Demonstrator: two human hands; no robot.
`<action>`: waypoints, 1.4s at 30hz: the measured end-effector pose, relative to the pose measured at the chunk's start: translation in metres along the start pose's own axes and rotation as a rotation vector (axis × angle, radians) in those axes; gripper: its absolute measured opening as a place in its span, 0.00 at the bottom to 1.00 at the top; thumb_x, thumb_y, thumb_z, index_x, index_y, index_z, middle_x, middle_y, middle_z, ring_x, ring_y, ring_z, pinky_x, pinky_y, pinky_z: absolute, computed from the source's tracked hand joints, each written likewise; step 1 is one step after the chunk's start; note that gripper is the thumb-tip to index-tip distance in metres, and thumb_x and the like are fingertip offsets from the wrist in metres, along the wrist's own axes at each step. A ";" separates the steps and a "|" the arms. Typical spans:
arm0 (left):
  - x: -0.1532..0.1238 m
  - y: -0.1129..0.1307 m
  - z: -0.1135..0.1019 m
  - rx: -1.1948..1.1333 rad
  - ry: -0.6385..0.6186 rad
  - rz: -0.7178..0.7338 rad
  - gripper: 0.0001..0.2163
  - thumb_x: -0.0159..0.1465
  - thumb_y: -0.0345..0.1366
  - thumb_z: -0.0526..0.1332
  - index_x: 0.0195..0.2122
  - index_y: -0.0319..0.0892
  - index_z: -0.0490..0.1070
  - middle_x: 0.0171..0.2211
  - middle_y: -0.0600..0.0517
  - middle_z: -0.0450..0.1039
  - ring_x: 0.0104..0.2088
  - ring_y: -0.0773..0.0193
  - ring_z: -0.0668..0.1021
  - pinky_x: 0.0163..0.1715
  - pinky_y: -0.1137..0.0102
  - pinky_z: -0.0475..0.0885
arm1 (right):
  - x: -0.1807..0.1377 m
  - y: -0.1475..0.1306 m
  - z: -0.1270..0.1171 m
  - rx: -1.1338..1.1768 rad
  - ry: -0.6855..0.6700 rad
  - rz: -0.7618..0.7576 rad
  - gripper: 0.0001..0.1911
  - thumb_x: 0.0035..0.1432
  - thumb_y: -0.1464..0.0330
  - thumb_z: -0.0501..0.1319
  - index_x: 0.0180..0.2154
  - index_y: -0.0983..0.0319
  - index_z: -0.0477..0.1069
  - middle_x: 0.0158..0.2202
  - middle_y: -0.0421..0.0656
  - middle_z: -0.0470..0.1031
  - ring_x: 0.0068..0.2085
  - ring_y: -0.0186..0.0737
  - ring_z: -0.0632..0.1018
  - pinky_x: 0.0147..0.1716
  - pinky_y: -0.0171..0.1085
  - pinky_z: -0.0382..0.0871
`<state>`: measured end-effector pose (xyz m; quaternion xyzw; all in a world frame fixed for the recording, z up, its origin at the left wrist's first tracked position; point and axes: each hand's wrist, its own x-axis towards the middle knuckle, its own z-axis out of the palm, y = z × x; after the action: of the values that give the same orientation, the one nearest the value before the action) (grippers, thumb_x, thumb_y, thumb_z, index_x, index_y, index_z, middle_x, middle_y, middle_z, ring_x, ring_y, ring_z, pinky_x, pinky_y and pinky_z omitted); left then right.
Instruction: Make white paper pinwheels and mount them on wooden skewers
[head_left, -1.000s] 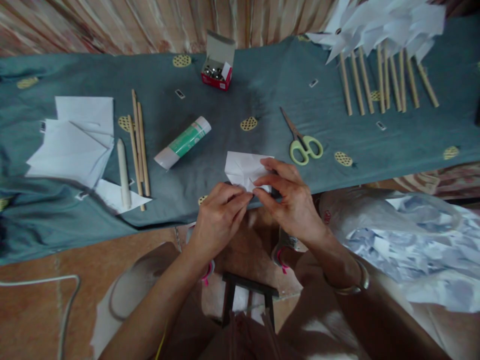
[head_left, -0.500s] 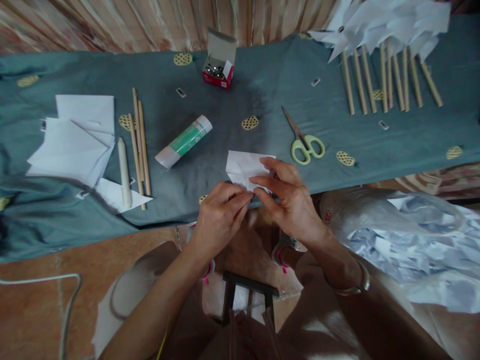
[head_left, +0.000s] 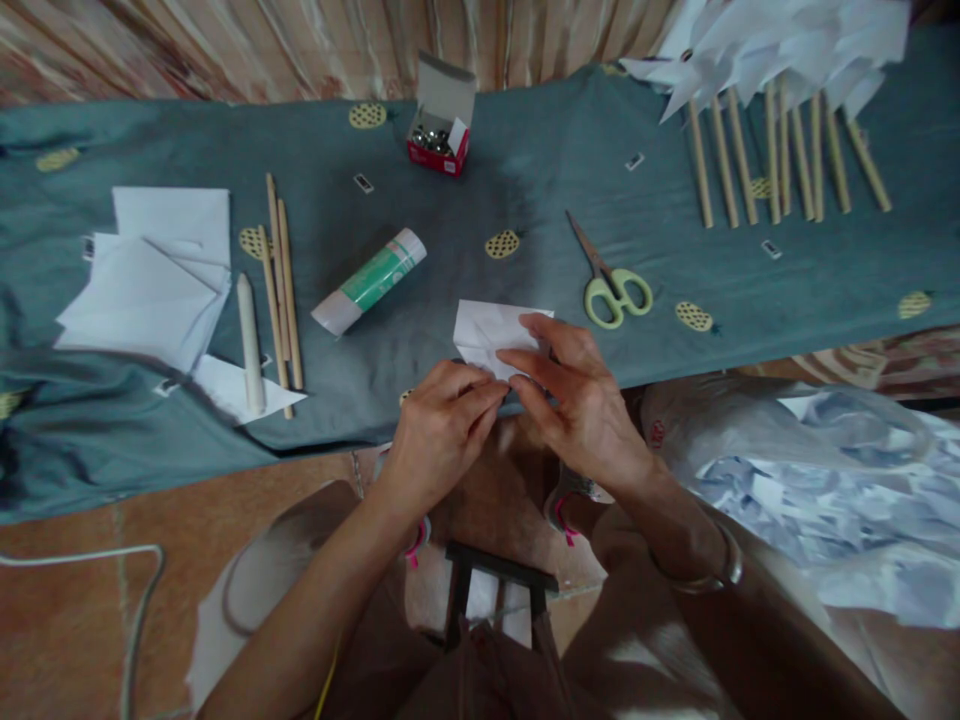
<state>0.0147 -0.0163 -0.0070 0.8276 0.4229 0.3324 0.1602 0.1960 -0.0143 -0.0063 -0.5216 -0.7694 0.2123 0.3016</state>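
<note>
A folded white paper (head_left: 486, 332) lies near the front edge of the teal cloth (head_left: 465, 210). My left hand (head_left: 439, 430) pinches its near edge with closed fingers. My right hand (head_left: 577, 400) presses and grips the paper's right side, fingers curved over it. Part of the paper is hidden under both hands.
A green glue stick (head_left: 369, 281) lies left of the paper and green scissors (head_left: 611, 285) to the right. White paper sheets (head_left: 150, 280), thin wooden sticks (head_left: 281, 280) and a white stick (head_left: 250, 345) sit at left. A red box (head_left: 437, 140) stands at back; several paper pinwheels on sticks (head_left: 780, 150) at right.
Both hands stay on the folded paper with only slight finger shifts. The view has drifted a little.
</note>
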 end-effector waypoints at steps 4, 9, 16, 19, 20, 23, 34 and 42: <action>-0.001 -0.001 0.001 -0.007 -0.001 -0.016 0.06 0.66 0.29 0.59 0.39 0.40 0.77 0.34 0.50 0.77 0.36 0.64 0.77 0.36 0.69 0.76 | -0.001 -0.002 0.000 -0.032 -0.031 0.021 0.16 0.65 0.68 0.54 0.51 0.51 0.73 0.62 0.43 0.65 0.61 0.53 0.68 0.58 0.55 0.66; -0.001 -0.001 0.001 -0.003 0.006 -0.016 0.06 0.66 0.29 0.60 0.38 0.41 0.77 0.34 0.50 0.77 0.36 0.64 0.78 0.36 0.69 0.76 | -0.001 -0.004 0.000 -0.126 -0.075 0.009 0.17 0.65 0.71 0.53 0.51 0.52 0.72 0.63 0.44 0.63 0.62 0.54 0.66 0.59 0.56 0.65; -0.001 -0.001 0.001 -0.003 0.002 -0.009 0.06 0.66 0.28 0.59 0.38 0.40 0.76 0.35 0.49 0.76 0.36 0.63 0.77 0.36 0.68 0.76 | -0.003 -0.010 0.009 -0.286 -0.055 -0.084 0.16 0.65 0.73 0.50 0.50 0.59 0.70 0.65 0.51 0.60 0.66 0.56 0.59 0.58 0.59 0.62; -0.001 0.000 0.001 0.021 -0.008 0.000 0.05 0.65 0.28 0.59 0.38 0.39 0.75 0.34 0.49 0.76 0.36 0.63 0.77 0.36 0.68 0.76 | -0.007 -0.011 0.016 -0.279 -0.031 -0.088 0.17 0.65 0.74 0.49 0.51 0.58 0.68 0.65 0.50 0.59 0.69 0.54 0.55 0.59 0.58 0.61; -0.001 0.000 0.001 0.032 -0.006 0.005 0.05 0.65 0.28 0.59 0.37 0.39 0.75 0.34 0.49 0.76 0.36 0.63 0.77 0.35 0.68 0.76 | -0.007 -0.011 0.019 -0.275 -0.020 -0.094 0.17 0.65 0.74 0.49 0.52 0.58 0.67 0.65 0.50 0.60 0.69 0.53 0.55 0.59 0.57 0.61; -0.001 0.001 0.002 0.064 0.007 0.021 0.04 0.65 0.28 0.59 0.37 0.39 0.74 0.34 0.49 0.76 0.36 0.63 0.77 0.35 0.68 0.76 | -0.008 -0.010 0.023 -0.263 0.018 -0.112 0.18 0.65 0.74 0.49 0.53 0.57 0.66 0.64 0.49 0.62 0.69 0.52 0.56 0.60 0.56 0.61; -0.002 0.001 0.001 0.115 0.001 0.028 0.06 0.66 0.29 0.59 0.42 0.41 0.75 0.36 0.49 0.76 0.37 0.63 0.77 0.36 0.68 0.76 | -0.002 0.003 0.000 -0.174 0.018 -0.030 0.23 0.63 0.75 0.48 0.58 0.62 0.65 0.62 0.52 0.66 0.67 0.51 0.61 0.62 0.56 0.60; 0.000 -0.010 -0.011 0.128 0.010 -0.006 0.08 0.65 0.26 0.59 0.42 0.41 0.75 0.38 0.48 0.77 0.38 0.60 0.75 0.38 0.64 0.74 | 0.002 0.012 -0.010 -0.154 0.020 0.019 0.23 0.63 0.73 0.50 0.58 0.62 0.67 0.61 0.52 0.69 0.62 0.52 0.69 0.60 0.58 0.63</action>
<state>0.0013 -0.0106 -0.0047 0.8333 0.4464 0.3083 0.1061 0.2110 -0.0077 -0.0061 -0.5524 -0.7754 0.1502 0.2665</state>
